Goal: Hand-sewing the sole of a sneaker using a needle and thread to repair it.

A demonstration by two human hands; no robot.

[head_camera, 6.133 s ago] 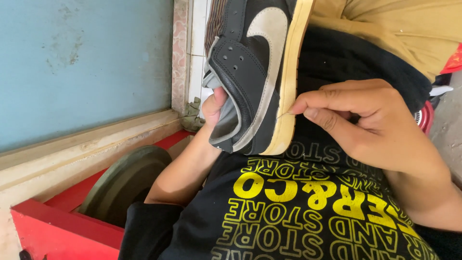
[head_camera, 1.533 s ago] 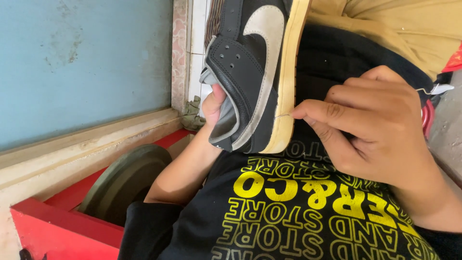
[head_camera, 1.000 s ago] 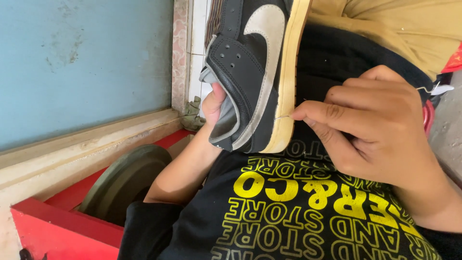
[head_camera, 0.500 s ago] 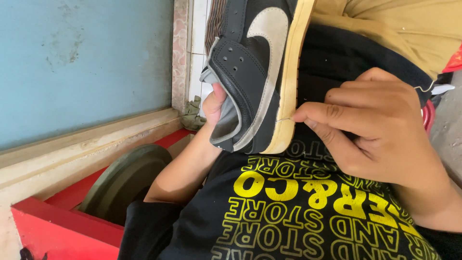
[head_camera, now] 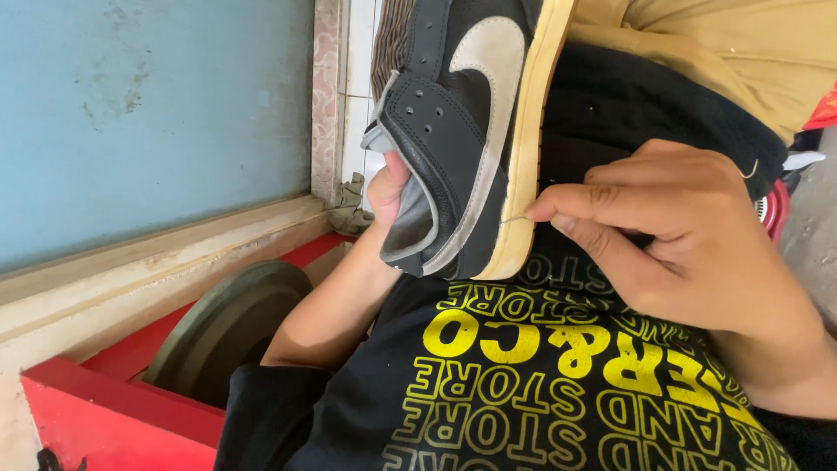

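R hand [head_camera: 689,253] barely shifted from sec ago, pinching thin needle [head_camera: 516,219] at cream sole edge, mid-frame. L hand [head_camera: 390,187] inside black leather sneaker w/ grey swoosh-shaped side panel [head_camera: 466,131], gripping; stitching ongoing.

My left hand [head_camera: 390,187] sits inside a black sneaker [head_camera: 458,131], propping it on its side, while my right hand [head_camera: 671,231] pinches a thin needle [head_camera: 516,219] against its yellowed sole [head_camera: 534,131], over my black shirt [head_camera: 523,384].

No packages, labels, signs or screens anywhere in view.
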